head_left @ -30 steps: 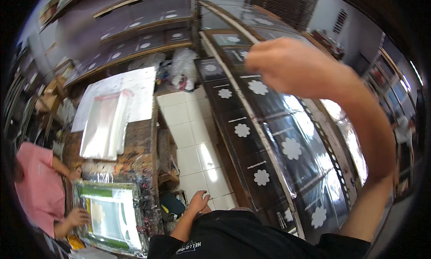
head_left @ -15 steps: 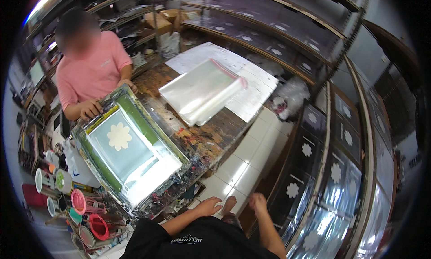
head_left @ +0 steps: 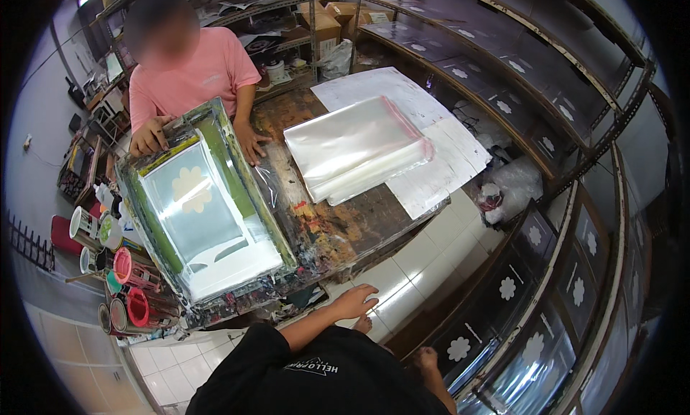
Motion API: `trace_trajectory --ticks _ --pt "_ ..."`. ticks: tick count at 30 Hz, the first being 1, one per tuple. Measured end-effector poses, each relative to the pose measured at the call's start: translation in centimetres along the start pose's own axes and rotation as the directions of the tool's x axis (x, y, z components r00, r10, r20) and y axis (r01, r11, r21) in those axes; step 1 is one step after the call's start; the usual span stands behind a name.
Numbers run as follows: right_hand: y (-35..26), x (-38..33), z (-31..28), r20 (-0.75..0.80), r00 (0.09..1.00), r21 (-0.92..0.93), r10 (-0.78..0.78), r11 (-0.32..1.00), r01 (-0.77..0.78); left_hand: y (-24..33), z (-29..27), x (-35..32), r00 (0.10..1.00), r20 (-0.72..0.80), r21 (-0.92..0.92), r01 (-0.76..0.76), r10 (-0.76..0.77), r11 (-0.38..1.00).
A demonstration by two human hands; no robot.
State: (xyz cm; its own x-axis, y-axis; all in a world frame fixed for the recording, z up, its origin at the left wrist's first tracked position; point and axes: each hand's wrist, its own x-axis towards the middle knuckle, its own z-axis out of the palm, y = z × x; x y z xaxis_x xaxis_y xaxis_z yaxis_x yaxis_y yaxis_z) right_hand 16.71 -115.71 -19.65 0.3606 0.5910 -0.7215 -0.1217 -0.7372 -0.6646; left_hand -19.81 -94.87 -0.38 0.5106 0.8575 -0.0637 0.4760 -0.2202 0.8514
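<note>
left hand (head_left: 356, 302) of the wearer: fingers loosely spread, grasping nothing visible, above the pale tiled floor (head_left: 438, 253). other items follow from left to right.

paint-smeared cylindrical tins with pink and red rims (head_left: 136, 269) crowd the near left corner of the stained wooden table (head_left: 338, 232); a knock there could, by judgement, spill one.

on the table is a rectangular green-bordered mesh screen (head_left: 208, 224) with a pale flower shape. the co-worker's right hand (head_left: 149, 136) is on its rim; the co-worker's left hand (head_left: 251, 143) rests beside it. uneven handling from one side might shift the frame.

a stack of glossy clear plastic film (head_left: 352, 145) lies over white paper sheets (head_left: 438, 174); being slick, it could slide if the table were jolted.

right hand (head_left: 425, 357): fingers curled inward; whether it grips anything cannot be told. it is just beside dark glossy sheets with white flower shapes (head_left: 460, 349); contact cannot be confirmed. if those shapes are wet, a careless brush of the knuckles would likely smear the nearest.
</note>
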Motion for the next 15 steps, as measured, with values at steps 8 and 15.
trace_trajectory --ticks 8,15 --pt "-15.5 5.3 2.0 0.068 0.992 -0.091 -0.111 0.989 0.117 4.8 -5.1 1.5 0.925 -0.378 0.016 0.061 -0.050 0.998" --pt "-10.4 7.8 3.7 0.262 0.961 -0.179 -0.084 0.975 0.134 9.0 -12.8 4.0 0.703 -0.681 0.491 0.230 0.205 0.840"
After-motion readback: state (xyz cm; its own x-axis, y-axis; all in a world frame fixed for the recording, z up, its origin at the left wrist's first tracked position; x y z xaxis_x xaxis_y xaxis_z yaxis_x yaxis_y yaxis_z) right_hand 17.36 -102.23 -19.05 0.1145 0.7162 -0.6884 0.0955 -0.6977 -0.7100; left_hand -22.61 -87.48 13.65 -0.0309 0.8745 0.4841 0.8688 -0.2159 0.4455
